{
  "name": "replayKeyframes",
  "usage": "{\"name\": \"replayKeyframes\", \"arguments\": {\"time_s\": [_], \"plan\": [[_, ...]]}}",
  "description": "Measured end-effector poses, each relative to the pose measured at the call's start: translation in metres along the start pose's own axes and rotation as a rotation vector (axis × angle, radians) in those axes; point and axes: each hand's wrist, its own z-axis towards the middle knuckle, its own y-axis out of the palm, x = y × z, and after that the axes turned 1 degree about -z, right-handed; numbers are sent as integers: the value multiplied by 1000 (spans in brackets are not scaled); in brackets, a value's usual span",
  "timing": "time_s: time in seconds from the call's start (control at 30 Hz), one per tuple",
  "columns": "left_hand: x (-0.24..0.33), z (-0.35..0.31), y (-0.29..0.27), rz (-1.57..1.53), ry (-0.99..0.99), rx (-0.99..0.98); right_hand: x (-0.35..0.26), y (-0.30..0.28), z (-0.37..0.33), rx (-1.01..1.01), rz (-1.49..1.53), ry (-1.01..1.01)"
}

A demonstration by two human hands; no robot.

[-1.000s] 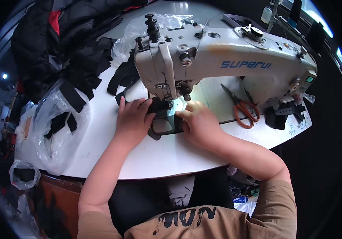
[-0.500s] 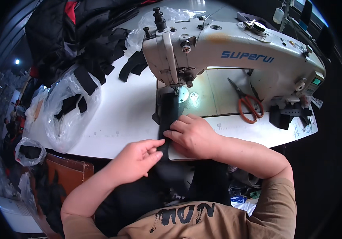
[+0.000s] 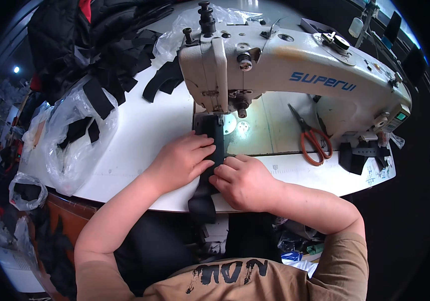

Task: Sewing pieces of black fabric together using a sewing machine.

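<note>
- Left grip (image 3: 187,160): loosely open, fingers extended side by side, fingertips resting on the left side of a long, flat, black fabric strip (image 3: 217,135).
- Right grip (image 3: 247,181): fingers curled in, fingertips touching the strip's right edge; cannot tell whether cloth is pinched or only pressed.
- Strip: one, running from the needle area toward the person, between both hands, near end lapping over the front edge of the white bench (image 3: 129,150).
- Sewing machine, off-white metal, long-armed (image 3: 270,55): one, its head above the strip's far end.
- Scissors with orange handles and dark blades (image 3: 315,145): one pair, right of the strip, well apart from both hands.
- Clear plastic bags at left: two, one large (image 3: 69,168), one small (image 3: 15,200).
- Loose black fabric pieces (image 3: 164,83): several, overlapping; exact count unclear.
</note>
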Motion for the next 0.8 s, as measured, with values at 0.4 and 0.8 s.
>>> {"name": "replayKeyframes", "arguments": {"time_s": [0.4,0.8], "plan": [[-34,27,7,30,-117,-57,4,2,3,-71,21,149],[-35,32,13,-44,-185,-13,6,4,4,-50,54,205]]}}
